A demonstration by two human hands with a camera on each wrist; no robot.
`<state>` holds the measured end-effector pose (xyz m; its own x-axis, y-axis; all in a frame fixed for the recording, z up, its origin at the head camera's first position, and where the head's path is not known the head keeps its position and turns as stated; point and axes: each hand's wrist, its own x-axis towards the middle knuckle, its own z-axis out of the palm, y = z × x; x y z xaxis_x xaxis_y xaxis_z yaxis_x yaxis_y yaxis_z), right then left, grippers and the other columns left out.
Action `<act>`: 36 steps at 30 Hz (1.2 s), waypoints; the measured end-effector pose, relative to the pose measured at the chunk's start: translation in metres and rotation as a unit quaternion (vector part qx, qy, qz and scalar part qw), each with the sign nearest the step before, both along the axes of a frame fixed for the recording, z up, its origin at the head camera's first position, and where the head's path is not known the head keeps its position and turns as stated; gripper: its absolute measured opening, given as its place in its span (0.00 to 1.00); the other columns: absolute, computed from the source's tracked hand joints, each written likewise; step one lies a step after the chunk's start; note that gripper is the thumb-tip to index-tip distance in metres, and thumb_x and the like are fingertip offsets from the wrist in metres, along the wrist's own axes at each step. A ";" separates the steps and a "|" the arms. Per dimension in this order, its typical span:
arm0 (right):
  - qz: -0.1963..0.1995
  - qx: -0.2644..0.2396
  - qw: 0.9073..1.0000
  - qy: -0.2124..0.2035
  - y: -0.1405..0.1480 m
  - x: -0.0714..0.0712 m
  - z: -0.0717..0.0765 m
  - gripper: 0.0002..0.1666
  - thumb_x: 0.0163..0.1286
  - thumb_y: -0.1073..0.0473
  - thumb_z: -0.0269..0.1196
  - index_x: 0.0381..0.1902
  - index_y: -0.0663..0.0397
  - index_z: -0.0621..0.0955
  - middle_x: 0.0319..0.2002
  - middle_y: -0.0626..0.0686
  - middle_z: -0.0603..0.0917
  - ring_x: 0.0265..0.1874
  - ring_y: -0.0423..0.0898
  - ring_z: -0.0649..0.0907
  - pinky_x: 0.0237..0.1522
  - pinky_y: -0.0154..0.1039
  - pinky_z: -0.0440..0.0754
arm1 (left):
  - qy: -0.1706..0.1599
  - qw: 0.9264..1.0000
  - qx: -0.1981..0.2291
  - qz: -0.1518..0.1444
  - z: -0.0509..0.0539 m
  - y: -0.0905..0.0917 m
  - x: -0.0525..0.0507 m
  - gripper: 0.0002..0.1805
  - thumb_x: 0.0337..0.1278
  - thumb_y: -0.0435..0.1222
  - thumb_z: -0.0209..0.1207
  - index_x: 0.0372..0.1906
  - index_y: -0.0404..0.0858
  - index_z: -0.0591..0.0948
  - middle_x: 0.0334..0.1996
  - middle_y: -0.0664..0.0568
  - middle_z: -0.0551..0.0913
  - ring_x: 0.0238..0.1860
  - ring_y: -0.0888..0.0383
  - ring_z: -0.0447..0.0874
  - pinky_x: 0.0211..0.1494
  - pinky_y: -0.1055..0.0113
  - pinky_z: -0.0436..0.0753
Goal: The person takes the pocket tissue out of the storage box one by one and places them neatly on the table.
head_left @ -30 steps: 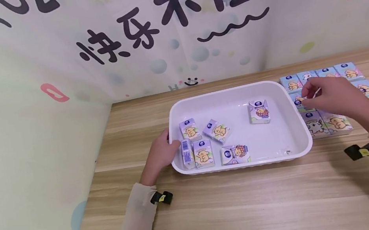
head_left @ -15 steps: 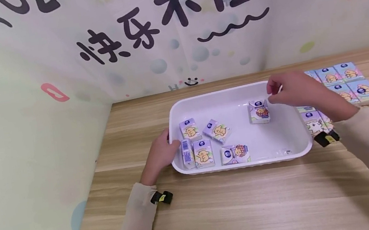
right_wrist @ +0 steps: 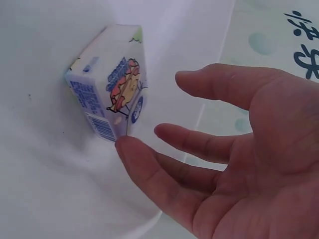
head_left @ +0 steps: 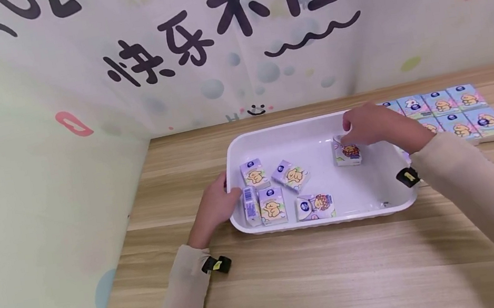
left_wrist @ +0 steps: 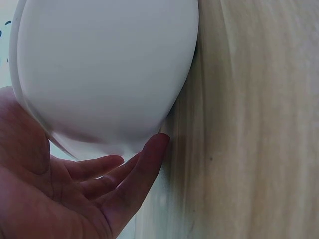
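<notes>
The job looks partway: rows of packs point(head_left: 462, 129) lie at frame right, six loose packs point(head_left: 272, 207) seem left in the central tray point(head_left: 352, 217), the right hand point(head_left: 369, 124) has its fingers point(right_wrist: 152, 172) spread, empty, beside the centre-right pack point(head_left: 349, 154), and the left hand point(head_left: 213, 201) grips the tray's left end.

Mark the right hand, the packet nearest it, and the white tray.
Right hand point(head_left: 369, 124): head view, back of the hand.
Cartoon-printed packet point(right_wrist: 124, 84) nearest it: right wrist view, the face with the cartoon.
White tray point(head_left: 353, 188): head view, bare part of its floor.
</notes>
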<state>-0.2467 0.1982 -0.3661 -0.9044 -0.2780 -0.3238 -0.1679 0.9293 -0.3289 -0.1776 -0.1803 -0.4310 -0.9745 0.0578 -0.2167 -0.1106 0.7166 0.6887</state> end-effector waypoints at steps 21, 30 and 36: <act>-0.019 0.022 0.999 -0.013 -0.019 0.001 -0.012 0.31 0.71 0.52 0.75 0.63 0.65 0.79 0.46 0.64 0.84 0.48 0.62 0.81 0.47 0.53 0.83 | 0.000 1.000 0.003 0.000 0.001 0.000 0.000 0.38 0.79 0.39 0.57 0.87 0.35 0.63 0.72 0.32 0.78 0.51 0.41 0.91 0.38 0.61 0.94; -0.014 -0.004 1.000 0.010 -0.020 0.005 -0.016 0.32 0.68 0.53 0.77 0.65 0.56 0.79 0.50 0.64 0.84 0.48 0.61 0.81 0.43 0.52 0.86 | 0.000 1.000 -0.002 0.000 0.002 0.001 0.000 0.37 0.79 0.39 0.57 0.86 0.35 0.63 0.73 0.33 0.78 0.53 0.41 0.91 0.40 0.59 0.95; 0.000 -0.025 0.999 0.024 -0.020 0.008 -0.012 0.30 0.68 0.55 0.77 0.64 0.55 0.81 0.52 0.63 0.86 0.47 0.60 0.82 0.41 0.50 0.86 | -0.002 1.000 0.002 0.001 0.001 0.001 0.001 0.37 0.79 0.39 0.57 0.86 0.34 0.63 0.72 0.32 0.78 0.53 0.40 0.91 0.39 0.60 0.95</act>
